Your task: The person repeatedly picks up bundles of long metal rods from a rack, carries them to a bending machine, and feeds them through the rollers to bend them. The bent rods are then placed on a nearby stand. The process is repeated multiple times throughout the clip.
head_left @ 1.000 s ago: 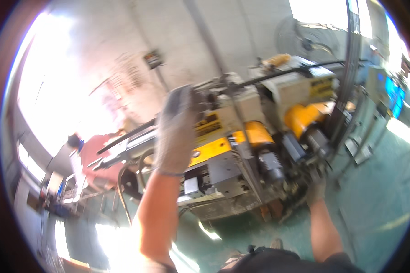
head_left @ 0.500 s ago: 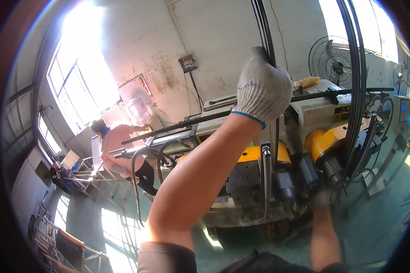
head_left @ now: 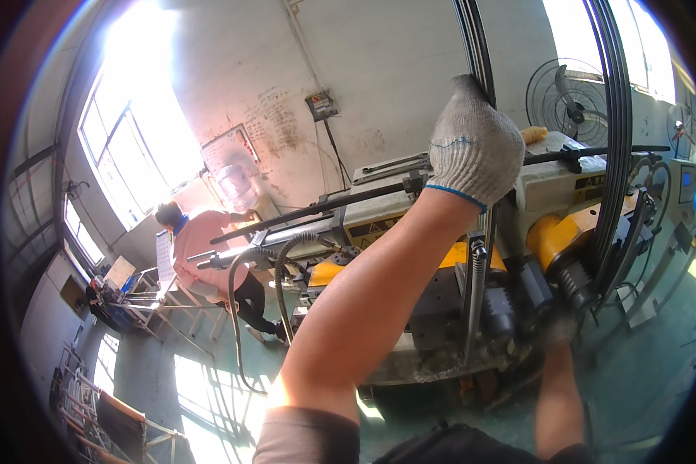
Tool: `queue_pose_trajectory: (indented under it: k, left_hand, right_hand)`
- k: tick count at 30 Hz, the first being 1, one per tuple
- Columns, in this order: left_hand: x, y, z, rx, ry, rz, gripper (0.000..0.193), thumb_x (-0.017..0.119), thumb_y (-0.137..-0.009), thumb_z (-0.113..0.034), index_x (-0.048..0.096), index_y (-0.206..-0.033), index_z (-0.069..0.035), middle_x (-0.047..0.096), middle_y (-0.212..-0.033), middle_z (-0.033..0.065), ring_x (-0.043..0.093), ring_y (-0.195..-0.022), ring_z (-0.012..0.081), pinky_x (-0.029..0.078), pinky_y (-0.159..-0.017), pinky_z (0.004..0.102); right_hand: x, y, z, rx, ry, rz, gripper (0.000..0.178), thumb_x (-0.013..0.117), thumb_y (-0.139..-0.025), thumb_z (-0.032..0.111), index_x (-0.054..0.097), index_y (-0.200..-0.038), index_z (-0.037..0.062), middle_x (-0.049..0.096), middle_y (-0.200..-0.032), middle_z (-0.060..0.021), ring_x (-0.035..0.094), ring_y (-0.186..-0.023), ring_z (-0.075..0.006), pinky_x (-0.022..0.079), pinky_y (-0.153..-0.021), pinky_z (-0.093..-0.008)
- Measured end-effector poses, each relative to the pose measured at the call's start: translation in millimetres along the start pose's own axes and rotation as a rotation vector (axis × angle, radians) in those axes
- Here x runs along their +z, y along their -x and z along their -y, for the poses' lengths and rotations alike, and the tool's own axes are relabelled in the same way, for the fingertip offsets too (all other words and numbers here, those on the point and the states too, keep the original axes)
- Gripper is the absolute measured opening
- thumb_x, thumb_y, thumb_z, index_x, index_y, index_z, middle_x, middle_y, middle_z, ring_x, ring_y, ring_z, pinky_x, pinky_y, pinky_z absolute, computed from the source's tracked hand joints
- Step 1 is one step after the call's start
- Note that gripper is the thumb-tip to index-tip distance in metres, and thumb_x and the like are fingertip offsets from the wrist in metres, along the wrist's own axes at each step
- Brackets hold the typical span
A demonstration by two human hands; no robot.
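Note:
My left hand [head_left: 478, 151], in a white knitted glove with a blue cuff edge, is raised in front of the machine. Its fingers are closed round a bundle of long, thin dark metal bars [head_left: 475, 39] standing nearly upright. The glove hides where the bars pass through the grip. Low on the right, my right hand [head_left: 561, 331] is smeared by motion beside the black ridged cylinder [head_left: 576, 290] of the machine. Its fingers cannot be made out. A second bundle of dark bars [head_left: 617, 116] rises above and right of it.
The bending-type machine [head_left: 545, 182] with yellow parts [head_left: 553, 240] spans the middle, crossed by a long dark rod [head_left: 317, 207]. Black hoses [head_left: 236, 325] loop at its left end. A fan [head_left: 568, 108] stands behind. Another person [head_left: 201, 247] in pink stands left by a table [head_left: 143, 298].
My left hand and its upright bars have moved to the right. The second bundle and my blurred right hand have also shifted slightly right.

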State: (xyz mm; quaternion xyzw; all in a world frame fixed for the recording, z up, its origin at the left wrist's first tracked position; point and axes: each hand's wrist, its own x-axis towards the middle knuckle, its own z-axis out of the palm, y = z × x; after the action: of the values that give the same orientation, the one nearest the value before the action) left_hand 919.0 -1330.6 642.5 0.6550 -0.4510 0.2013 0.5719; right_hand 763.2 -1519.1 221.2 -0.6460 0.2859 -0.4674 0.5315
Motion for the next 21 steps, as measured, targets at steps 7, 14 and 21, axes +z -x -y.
queue_pose_trajectory:
  k: [7,14,21]
  left_hand:
    - [-17.9,8.4,-54.2,-0.068,-0.781,0.353,0.019,0.062,-0.109,-0.016,0.064,-0.111,0.003,0.068,-0.091,0.0119,0.066,-0.086,0.0245,0.054,-0.081,0.0350]
    - [-26.9,27.3,-67.2,-0.002,-0.521,0.058,0.019,0.066,-0.106,-0.009,0.060,-0.118,0.005,0.070,-0.093,0.0161,0.072,-0.086,0.0281,0.060,-0.076,0.0427]
    - [-21.4,14.6,-40.3,-0.052,-0.185,-0.109,0.034,0.060,-0.102,-0.005,0.057,-0.135,0.003,0.067,-0.089,0.0088,0.065,-0.066,0.0155,0.052,-0.055,0.0308]
  right_hand:
    - [-2.6,0.0,17.6,0.338,-0.579,0.076,0.015,0.077,-0.105,0.019,0.072,-0.119,0.0167,0.056,-0.082,0.0035,0.058,-0.062,-0.0085,0.045,-0.050,-0.0257]
    - [-1.4,7.3,33.2,-0.056,-0.148,0.053,0.018,0.073,-0.107,0.019,0.075,-0.122,0.0090,0.068,-0.095,-0.0009,0.066,-0.076,-0.0126,0.053,-0.062,-0.0291]
    - [-3.8,1.8,47.3,0.410,-0.393,0.063,0.036,0.079,-0.102,0.028,0.075,-0.129,0.0044,0.076,-0.099,-0.0052,0.071,-0.084,-0.0151,0.058,-0.074,-0.0327]
